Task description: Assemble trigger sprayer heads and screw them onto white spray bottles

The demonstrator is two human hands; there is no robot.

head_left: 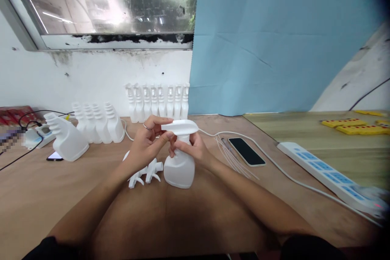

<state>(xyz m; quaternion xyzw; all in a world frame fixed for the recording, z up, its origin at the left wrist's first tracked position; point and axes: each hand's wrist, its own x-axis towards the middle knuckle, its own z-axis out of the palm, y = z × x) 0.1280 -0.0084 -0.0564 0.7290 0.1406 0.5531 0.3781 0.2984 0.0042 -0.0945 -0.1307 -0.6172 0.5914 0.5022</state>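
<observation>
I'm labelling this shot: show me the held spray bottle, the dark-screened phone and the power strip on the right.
Held spray bottle (pixel 179 171): head view, on its lower body.
Dark-screened phone (pixel 247 152): head view, on its screen.
Power strip (pixel 326 170): head view, on its top face.

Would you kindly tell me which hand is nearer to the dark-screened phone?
Right: the right hand, at the neck of the spray bottle, is left of the phone; the left hand, at the nozzle end of the spray head, is farther left.
</observation>
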